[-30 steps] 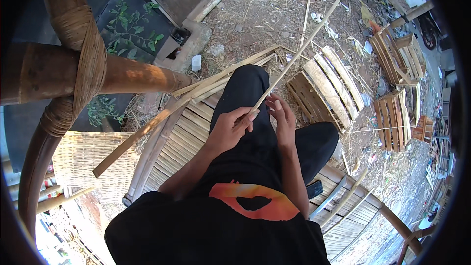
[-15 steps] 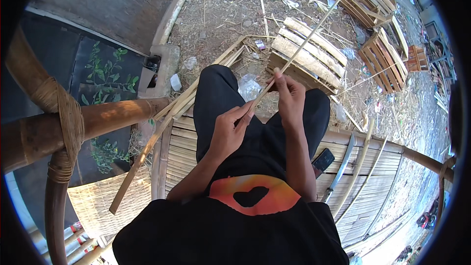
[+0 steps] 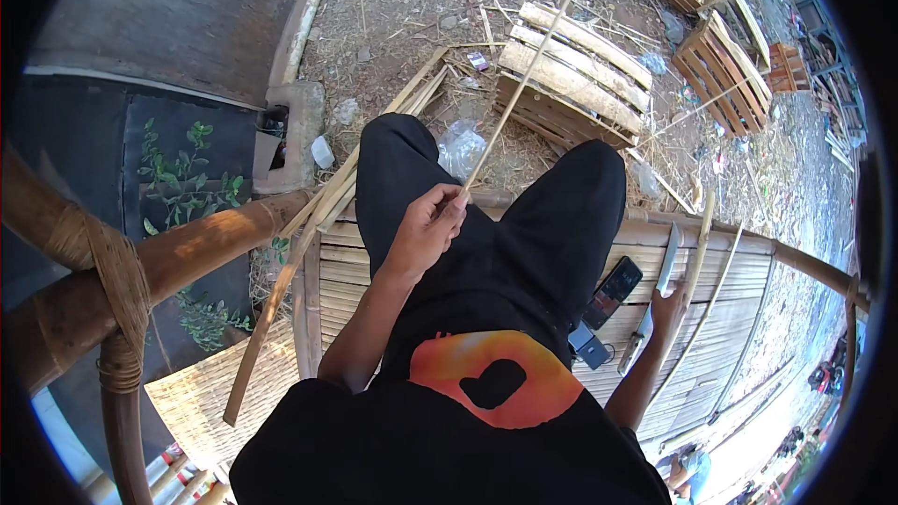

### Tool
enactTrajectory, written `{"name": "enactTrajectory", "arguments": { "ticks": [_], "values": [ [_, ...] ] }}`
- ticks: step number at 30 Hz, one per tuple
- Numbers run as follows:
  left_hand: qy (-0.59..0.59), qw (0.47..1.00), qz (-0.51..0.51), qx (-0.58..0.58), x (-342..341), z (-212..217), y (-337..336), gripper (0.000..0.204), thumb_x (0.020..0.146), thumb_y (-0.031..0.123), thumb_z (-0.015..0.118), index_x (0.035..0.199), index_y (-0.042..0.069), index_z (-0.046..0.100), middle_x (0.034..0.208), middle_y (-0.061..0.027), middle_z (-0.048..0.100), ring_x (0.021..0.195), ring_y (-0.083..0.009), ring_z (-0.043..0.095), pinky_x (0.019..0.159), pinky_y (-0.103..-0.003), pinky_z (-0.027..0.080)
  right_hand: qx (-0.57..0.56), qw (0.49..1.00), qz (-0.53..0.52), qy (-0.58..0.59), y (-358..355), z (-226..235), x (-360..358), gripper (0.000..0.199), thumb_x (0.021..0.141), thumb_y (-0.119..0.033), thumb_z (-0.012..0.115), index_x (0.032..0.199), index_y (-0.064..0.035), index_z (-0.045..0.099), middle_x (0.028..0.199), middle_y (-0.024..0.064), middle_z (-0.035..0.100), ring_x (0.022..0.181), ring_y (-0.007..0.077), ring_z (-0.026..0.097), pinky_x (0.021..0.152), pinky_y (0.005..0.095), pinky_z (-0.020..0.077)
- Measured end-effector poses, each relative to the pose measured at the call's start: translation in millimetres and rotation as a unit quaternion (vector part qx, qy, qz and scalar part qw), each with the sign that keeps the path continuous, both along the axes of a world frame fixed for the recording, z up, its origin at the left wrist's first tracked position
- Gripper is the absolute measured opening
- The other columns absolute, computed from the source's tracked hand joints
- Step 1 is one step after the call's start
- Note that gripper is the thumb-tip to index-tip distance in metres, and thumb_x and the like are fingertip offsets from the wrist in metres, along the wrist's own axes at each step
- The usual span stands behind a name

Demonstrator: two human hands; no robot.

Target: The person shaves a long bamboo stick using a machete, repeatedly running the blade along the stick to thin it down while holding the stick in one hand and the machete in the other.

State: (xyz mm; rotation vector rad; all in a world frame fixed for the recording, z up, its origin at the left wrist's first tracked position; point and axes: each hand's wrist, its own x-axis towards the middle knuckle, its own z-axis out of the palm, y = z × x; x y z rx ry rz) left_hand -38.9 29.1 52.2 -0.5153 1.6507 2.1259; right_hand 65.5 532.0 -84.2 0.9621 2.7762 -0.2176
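Observation:
My left hand [image 3: 428,232] is closed in a pinch on the lower end of a thin bamboo strip [image 3: 529,73]. The strip slants up and away to the right, past the top of the picture. On the slatted bamboo bench to my right, my right hand [image 3: 667,310] is down between a long knife [image 3: 670,257] and a thicker bamboo stick [image 3: 702,236]. It overlaps part of the blade and the stick; whether its fingers grip either is unclear. The knife's handle [image 3: 632,353] lies nearer to me. A second, thinner stick [image 3: 720,281] rests farther right.
A phone [image 3: 617,282] and a small dark case [image 3: 589,348] lie beside my right thigh. Long split bamboo strips [image 3: 281,304] lean over the bench's left side, near a lashed bamboo rail [image 3: 215,226]. Wooden crates [image 3: 572,61] stand on the littered ground ahead.
My right hand has let go of the bamboo strip and moved down right to the knife and stick on the bench. My left hand still holds the strip. The view has shifted slightly.

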Motion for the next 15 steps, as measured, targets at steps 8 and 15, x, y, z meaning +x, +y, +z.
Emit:
{"name": "enactTrajectory", "arguments": {
  "ticks": [8, 15],
  "values": [
    [-0.021, 0.999, -0.045, 0.001, -5.1, -12.2, 2.7, 0.016, 0.103, 0.024, 0.051, 0.103, 0.008, 0.047, 0.063, 0.0048, 0.044, 0.048, 0.0008, 0.030, 0.041, -0.016, 0.021, -0.091, 0.982, -0.152, -0.072, 6.9, -47.0, 83.1, 0.070, 0.069, -0.029, 0.074, 0.126, -0.0007, 0.046, 0.126, 0.0266, 0.052, 0.118, 0.0408, 0.052, 0.097, 0.0468, 0.0440],
    [0.008, 0.999, -0.043, 0.008, 0.2, -17.4, -0.9, 0.018, 0.103, 0.026, 0.051, 0.100, 0.008, 0.050, 0.062, 0.0063, 0.035, 0.047, -0.0001, 0.026, 0.041, -0.018, 0.019, -0.055, 0.974, -0.209, -0.072, -13.2, -31.7, 92.1, 0.053, 0.074, -0.036, 0.071, 0.110, -0.0007, 0.056, 0.108, 0.0255, 0.063, 0.106, 0.0410, 0.059, 0.090, 0.0489, 0.0458]
  ]
}}
